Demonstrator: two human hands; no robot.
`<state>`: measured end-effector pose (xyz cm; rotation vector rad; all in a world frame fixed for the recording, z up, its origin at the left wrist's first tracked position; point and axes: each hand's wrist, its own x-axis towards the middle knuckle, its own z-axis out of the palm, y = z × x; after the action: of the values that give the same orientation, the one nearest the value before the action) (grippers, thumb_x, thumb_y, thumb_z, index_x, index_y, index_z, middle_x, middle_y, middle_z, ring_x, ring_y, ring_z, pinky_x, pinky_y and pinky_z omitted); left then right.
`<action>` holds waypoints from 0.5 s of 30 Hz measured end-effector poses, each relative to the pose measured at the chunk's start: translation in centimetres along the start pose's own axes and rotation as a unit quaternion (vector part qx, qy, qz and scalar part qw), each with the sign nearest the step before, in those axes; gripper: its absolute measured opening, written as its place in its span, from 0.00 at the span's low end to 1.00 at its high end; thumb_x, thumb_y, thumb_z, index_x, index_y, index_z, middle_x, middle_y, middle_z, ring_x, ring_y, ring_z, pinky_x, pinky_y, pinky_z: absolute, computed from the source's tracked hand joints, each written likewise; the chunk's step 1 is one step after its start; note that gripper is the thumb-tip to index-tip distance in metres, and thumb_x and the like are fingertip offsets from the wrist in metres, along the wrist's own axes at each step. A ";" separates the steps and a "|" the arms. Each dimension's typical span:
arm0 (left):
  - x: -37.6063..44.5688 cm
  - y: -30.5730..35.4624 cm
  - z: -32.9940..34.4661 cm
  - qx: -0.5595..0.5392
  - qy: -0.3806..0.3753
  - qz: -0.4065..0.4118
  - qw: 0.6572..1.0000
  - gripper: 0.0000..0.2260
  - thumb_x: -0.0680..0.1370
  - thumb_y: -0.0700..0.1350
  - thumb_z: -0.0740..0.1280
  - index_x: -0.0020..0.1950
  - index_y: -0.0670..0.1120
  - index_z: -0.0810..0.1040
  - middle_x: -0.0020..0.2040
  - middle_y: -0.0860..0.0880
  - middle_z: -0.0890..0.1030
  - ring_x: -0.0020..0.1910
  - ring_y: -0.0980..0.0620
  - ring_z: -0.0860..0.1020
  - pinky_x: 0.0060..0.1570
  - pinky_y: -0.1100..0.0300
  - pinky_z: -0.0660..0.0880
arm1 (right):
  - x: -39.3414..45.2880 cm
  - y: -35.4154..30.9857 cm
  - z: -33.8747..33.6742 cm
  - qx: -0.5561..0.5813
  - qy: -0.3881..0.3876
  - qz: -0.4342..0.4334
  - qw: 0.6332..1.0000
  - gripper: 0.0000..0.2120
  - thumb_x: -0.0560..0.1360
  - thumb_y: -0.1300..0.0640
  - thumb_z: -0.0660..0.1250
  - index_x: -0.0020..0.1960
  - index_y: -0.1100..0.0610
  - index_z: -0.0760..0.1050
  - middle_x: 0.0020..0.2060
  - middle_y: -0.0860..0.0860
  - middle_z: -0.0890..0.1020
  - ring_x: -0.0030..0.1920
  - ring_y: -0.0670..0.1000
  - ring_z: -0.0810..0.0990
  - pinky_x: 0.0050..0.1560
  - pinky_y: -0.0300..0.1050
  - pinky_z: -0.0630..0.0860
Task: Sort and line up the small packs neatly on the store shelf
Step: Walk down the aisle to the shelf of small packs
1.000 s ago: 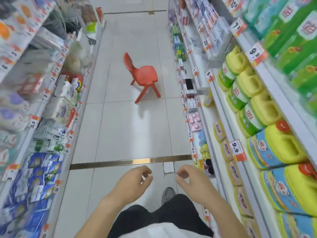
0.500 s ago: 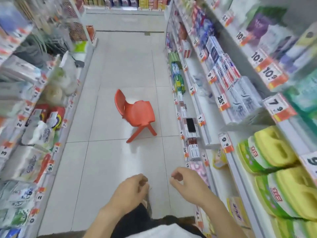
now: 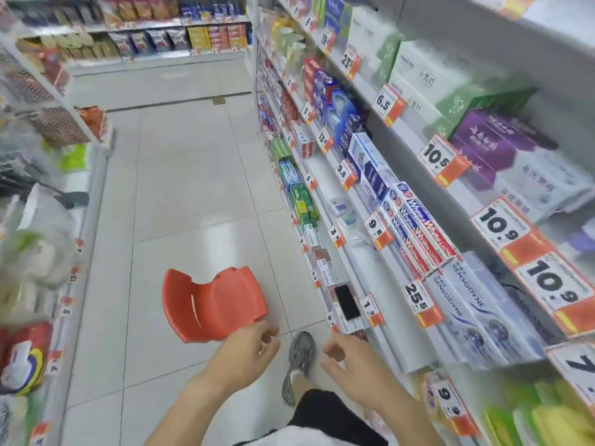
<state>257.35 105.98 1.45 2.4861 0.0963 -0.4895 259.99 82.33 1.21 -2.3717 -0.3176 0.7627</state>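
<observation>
Two bare hands hung low in the head view, both empty: the left hand (image 3: 249, 352) loosely curled with thumb and fingers near each other, the right hand (image 3: 349, 358) likewise half-closed around nothing. Between them a grey sneaker (image 3: 299, 358) stood on the white tiled floor (image 3: 180, 194). Just above the left hand sat a small red plastic chair (image 3: 212, 304). The small packs, toothpaste boxes (image 3: 415, 226) among them, stood on the right-hand store shelf (image 3: 363, 265) behind orange price tags (image 3: 418, 302), well apart from either hand. A black phone (image 3: 347, 301) lay on a lower shelf edge.
</observation>
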 end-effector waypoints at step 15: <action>25.1 3.3 -10.0 0.061 -0.017 0.065 0.996 0.10 0.77 0.55 0.60 0.51 0.53 0.77 0.45 0.57 0.80 0.40 0.58 0.78 0.42 0.66 0.73 | 23.4 -1.0 -14.4 0.046 0.038 0.022 0.998 0.09 0.77 0.45 0.64 0.55 0.45 0.76 0.51 0.40 0.79 0.52 0.39 0.78 0.56 0.39 0.76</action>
<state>284.47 107.93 1.61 2.5808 -0.1101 -0.4944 287.27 85.34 0.69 -2.3206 -0.1935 0.6908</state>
